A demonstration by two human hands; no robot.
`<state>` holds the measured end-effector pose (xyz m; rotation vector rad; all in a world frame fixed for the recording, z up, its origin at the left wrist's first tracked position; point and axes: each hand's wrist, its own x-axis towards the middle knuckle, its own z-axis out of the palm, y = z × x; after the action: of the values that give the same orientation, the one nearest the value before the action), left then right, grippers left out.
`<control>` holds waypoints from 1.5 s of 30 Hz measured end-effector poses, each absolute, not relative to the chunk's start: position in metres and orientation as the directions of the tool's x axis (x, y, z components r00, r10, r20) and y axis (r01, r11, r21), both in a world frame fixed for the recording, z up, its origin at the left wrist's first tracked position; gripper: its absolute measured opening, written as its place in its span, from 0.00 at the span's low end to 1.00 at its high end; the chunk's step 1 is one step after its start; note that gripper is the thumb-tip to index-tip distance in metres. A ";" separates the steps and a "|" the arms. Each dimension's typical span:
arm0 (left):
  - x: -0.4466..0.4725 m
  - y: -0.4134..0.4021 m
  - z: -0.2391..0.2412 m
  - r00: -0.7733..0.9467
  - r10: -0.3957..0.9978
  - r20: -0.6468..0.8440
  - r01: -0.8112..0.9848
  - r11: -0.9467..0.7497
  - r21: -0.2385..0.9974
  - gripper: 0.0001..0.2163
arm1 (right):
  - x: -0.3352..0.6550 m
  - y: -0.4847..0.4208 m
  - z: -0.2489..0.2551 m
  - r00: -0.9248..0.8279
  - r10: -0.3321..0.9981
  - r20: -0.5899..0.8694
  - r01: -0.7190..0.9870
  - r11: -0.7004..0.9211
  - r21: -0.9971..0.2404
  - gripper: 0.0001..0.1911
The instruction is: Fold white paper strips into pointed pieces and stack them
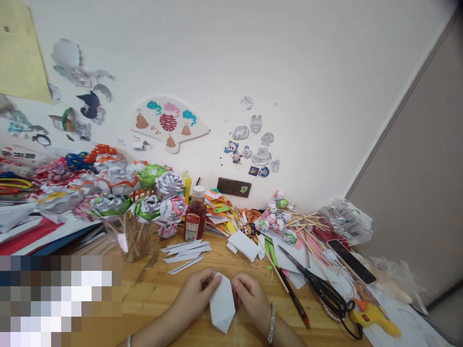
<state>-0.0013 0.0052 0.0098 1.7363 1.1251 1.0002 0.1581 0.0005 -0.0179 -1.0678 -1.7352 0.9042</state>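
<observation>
Apparently, a clear jar (143,246) holds paper-flower stems (133,233).

Wooden tabletop (152,296), clear jar (135,246) of paper flowers (112,205) standing on the left, white-capped bottle (195,219) to its right, white paper strips (190,246) just nearer, black-and-red pen (297,296) at near right, black scissors (325,290) farther right.
</observation>
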 end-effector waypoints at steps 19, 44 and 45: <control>-0.010 0.022 0.001 0.243 0.966 0.082 -0.002 -0.084 0.996 0.14 | 0.159 0.009 -0.028 -0.206 0.959 0.194 0.102 0.218 -0.971 0.15; -0.014 0.024 0.008 0.380 0.917 -0.118 -0.187 0.201 0.962 0.16 | 0.157 0.010 -0.017 -0.032 0.977 0.209 -0.009 0.209 -0.978 0.17; -0.014 0.024 0.008 0.389 0.914 -0.116 -0.196 0.205 0.959 0.15 | 0.158 0.010 -0.017 -0.034 0.976 0.216 -0.006 0.216 -0.976 0.17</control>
<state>-0.0141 0.0238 0.0080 1.0797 0.8379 0.9155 0.1576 0.0097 -0.0171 -1.0290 -1.3279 1.0727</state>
